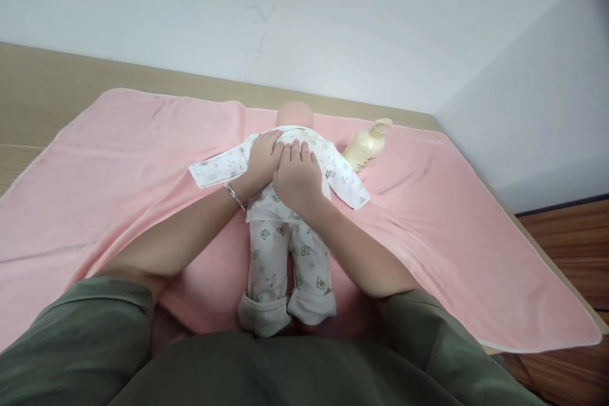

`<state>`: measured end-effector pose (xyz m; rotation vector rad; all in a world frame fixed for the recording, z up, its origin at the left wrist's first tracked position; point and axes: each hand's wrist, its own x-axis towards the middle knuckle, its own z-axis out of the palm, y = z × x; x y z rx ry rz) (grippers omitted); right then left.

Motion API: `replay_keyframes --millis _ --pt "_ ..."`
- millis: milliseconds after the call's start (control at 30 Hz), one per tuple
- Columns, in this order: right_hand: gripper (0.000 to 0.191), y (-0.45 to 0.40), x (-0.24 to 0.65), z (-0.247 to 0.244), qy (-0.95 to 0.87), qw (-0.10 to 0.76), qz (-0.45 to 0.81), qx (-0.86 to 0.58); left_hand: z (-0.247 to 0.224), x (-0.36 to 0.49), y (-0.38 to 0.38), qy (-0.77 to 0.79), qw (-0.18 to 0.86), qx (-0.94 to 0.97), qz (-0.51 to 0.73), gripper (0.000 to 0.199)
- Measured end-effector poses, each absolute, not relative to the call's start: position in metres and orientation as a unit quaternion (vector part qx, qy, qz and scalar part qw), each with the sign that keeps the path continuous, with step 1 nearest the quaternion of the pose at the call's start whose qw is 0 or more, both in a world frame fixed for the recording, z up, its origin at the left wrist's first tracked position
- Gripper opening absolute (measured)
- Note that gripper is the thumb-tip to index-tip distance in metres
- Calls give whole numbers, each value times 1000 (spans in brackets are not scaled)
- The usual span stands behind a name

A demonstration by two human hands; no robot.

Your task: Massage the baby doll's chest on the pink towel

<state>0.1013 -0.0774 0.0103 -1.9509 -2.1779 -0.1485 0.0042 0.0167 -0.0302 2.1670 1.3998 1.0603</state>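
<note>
A baby doll (271, 254) in white printed clothes lies lengthwise on a pink blanket (190, 127), its legs towards me. Its smooth bald head (295, 114) points away, and no facial features show. My left hand (263, 158) rests flat on the left of the upper torso, with a silver bracelet (234, 195) on the wrist. Beside it, my right hand (299, 174) lies palm down on the middle of the torso, fingers stretched forward. The two hands touch at the fingers. Both doll sleeves spread outwards, and thick cuffs are turned up at the trouser ends.
A pale yellow pump bottle (364, 147) lies tilted on the blanket, just right of the doll's shoulder. Behind the blanket runs a light wooden surface (57, 76) against a white wall (333, 32). Dark reddish wood (566, 247) shows at the lower right.
</note>
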Motion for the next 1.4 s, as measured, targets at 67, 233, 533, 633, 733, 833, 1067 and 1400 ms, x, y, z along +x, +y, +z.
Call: replay_keyframes --millis 67,233,533,633,733,833,1067,1400 --pt "62 -71 108 11 -758 122 -21 -640 -31 3 17 490 178 763 383 50" --pt "58 -37 147 9 -798 184 74 -569 -30 3 15 468 179 768 398 49" --pt "53 -22 166 -2 -756 264 69 -596 -25 5 11 503 178 761 369 53" --pt "55 -25 163 2 -709 250 51 -657 -23 5 10 504 175 766 359 54" --pt "54 -31 157 8 -702 217 27 -678 -22 4 9 503 181 764 362 53" --pt "50 -40 151 14 -700 189 4 -688 -18 3 8 505 203 760 356 51" --pt "45 -56 139 23 -705 131 -14 -697 0 1 1 532 173 788 258 43" --pt "46 -50 151 31 -699 126 59 -702 22 9 -38 539 16 834 116 41"
